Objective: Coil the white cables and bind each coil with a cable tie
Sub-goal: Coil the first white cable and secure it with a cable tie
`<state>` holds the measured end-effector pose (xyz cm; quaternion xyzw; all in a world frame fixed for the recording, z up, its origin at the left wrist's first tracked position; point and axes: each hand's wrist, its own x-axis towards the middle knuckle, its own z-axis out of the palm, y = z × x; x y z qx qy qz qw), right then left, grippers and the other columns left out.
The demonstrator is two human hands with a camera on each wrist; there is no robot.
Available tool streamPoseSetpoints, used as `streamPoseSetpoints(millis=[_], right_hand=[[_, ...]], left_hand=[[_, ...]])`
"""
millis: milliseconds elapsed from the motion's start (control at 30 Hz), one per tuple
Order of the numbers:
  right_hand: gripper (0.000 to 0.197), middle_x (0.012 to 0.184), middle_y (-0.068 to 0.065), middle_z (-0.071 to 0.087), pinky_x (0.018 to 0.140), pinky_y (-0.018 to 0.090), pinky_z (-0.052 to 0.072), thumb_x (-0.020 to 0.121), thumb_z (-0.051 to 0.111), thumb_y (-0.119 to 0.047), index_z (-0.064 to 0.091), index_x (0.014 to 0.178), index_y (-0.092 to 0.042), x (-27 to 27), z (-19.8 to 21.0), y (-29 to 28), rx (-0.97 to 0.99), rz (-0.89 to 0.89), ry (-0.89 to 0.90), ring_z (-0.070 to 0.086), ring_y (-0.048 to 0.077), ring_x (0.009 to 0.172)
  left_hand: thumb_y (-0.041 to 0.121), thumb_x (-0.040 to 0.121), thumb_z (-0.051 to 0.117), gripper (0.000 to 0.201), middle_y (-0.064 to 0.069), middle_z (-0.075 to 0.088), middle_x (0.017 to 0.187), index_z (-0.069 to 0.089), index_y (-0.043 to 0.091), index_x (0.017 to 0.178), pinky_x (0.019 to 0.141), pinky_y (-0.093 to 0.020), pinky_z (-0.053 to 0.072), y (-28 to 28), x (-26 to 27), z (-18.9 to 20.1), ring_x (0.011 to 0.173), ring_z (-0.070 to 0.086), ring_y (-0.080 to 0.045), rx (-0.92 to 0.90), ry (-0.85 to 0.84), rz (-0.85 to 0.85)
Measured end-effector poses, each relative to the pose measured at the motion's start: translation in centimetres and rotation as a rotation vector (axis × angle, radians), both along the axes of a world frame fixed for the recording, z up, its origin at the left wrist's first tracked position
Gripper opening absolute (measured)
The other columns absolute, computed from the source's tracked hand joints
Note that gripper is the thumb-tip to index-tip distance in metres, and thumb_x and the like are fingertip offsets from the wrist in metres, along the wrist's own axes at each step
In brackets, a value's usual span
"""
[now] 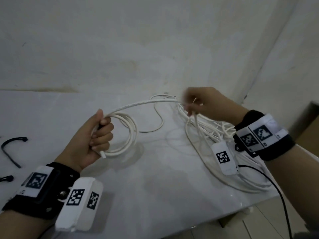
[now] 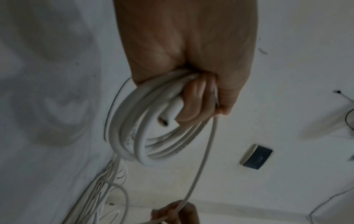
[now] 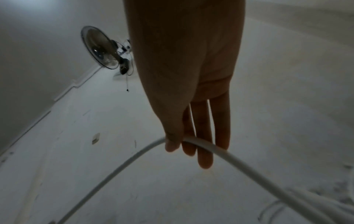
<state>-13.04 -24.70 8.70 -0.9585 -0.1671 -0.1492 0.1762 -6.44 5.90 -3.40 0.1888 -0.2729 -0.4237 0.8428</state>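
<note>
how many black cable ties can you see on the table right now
2. One curved black cable tie lies at the table's left edge; another sits just nearer, cut off by the frame. More may be out of view.

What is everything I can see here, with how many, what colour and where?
Coil of white round cable: one, white, gripped in the left hand, above the table.
Loose white cables: a tangled heap, number unclear, white, on the table's right side.
Black plastic cable ties: at least two, black, at the table's left edge.
Table: one, white, beneath everything.
Electric fan: one, dark, mounted on the wall.
Wrist bands: two, black with white patterned tags, one on each wrist.
Left hand: grips the coil.
Right hand: pinches a cable strand running to the coil.
</note>
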Motion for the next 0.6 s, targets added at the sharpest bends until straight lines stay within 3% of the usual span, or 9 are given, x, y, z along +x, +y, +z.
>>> streamPoseSetpoints(millis=[133,200,300,433,600], right_hand=[[0.01,0.072,-0.016,0.06,0.067,0.022,0.043,0.084,0.066,-0.014,0.059,0.079,-0.018,0.5,-2.9,-0.3,-0.328,-0.069,0.26,0.058,0.003,0.07],[0.013,0.068,-0.017,0.057,0.062,0.017,0.038,0.083,0.065,-0.012,0.059,0.076,-0.021,0.7,-3.6,-0.5,-0.34,-0.1,0.266,0.053,-0.004,0.064],[0.021,0.064,-0.016,0.059,0.056,0.017,0.046,0.082,0.061,0.0,0.06,0.074,-0.019,0.9,-2.6,-0.6,-0.167,-0.132,0.024,0.057,0.001,0.055],[0.015,0.074,0.007,0.067,0.059,0.032,0.059,0.082,0.061,0.006,0.063,0.08,-0.008,0.7,1.3,-0.2,0.315,-0.162,-0.205,0.068,0.022,0.066],[0.012,0.078,0.002,0.064,0.067,0.039,0.06,0.089,0.055,0.002,0.061,0.088,-0.008,0.2,2.9,1.1,0.459,-0.079,-0.272,0.07,0.019,0.067]], left_hand=[[0.04,0.104,0.014,0.055,-0.011,0.034,0.073,0.049,-0.002,0.105,0.046,-0.023,0.019,0.7,0.7,-0.1,0.062,0.037,-0.021,-0.098,-0.007,-0.06],[0.04,0.104,0.015,0.055,-0.011,0.034,0.074,0.049,-0.003,0.105,0.046,-0.023,0.019,1.0,0.8,0.0,0.062,0.037,-0.021,-0.082,-0.001,-0.049],[0.041,0.104,0.013,0.057,-0.01,0.034,0.074,0.05,-0.002,0.106,0.048,-0.028,0.027,1.0,1.0,-0.1,0.062,0.038,-0.021,-0.067,-0.002,-0.025],[0.045,0.103,0.009,0.062,-0.009,0.034,0.075,0.05,-0.001,0.107,0.06,-0.031,0.038,0.2,1.0,-0.4,0.063,0.038,-0.021,-0.066,-0.034,-0.053],[0.045,0.103,0.012,0.059,-0.009,0.033,0.075,0.05,-0.001,0.106,0.059,-0.029,0.035,-0.3,0.9,-0.5,0.063,0.037,-0.021,-0.123,-0.048,-0.107]])
